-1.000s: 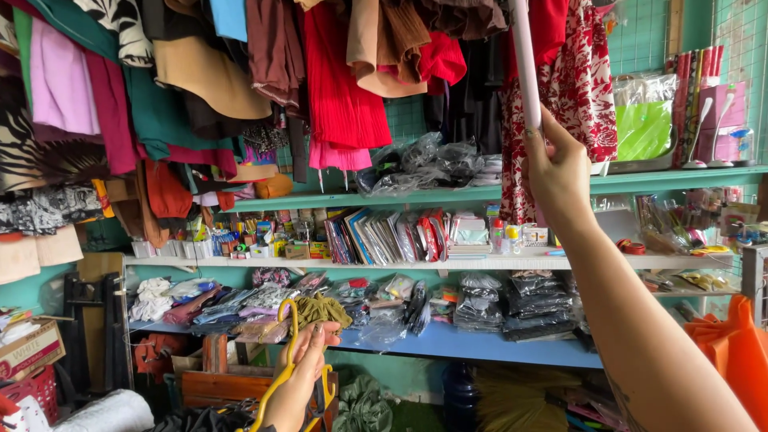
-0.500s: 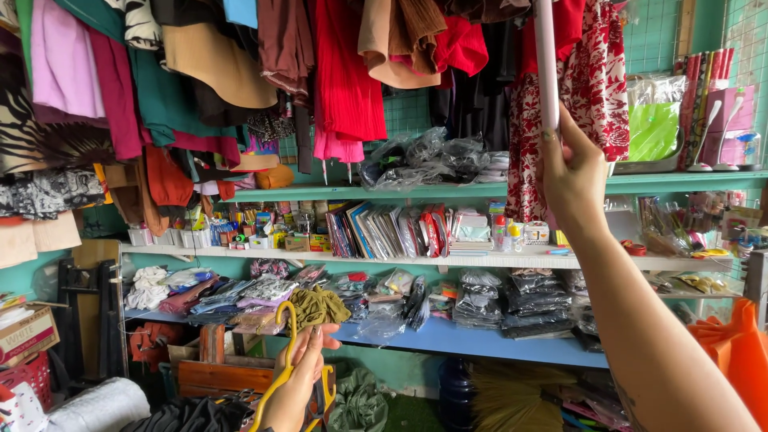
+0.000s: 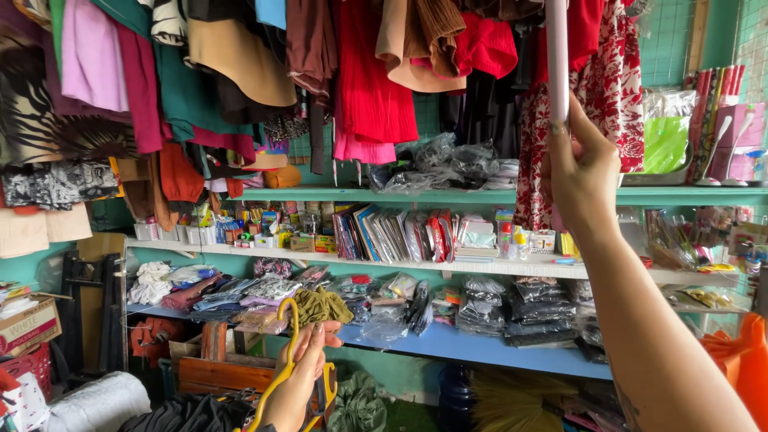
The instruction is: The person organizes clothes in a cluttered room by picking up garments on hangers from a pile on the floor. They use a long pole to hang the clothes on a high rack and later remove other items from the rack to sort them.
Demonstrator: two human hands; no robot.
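Pale pole (image 3: 557, 56) upright at upper right, right hand (image 3: 582, 172) wrapped around it, yellow hanger (image 3: 282, 368) low near left, gripped by left hand (image 3: 300, 384) (fingers closed), hanging clothes (image 3: 368, 88) above, shelves (image 3: 448, 264) far behind.

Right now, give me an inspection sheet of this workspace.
Surface: blue shelf stacked with folded and bagged clothes; white shelf above.
Job's things: pale pole held upright; yellow hangers.
Clutter: upright packets and small bottles on the white shelf; cardboard box at left.
Hands: right hand shut on the pole; left hand shut on the hangers, fingers curled.
Cables: nothing seen.
Surroundings: hanging garments overhead, green wall, orange bag at right.
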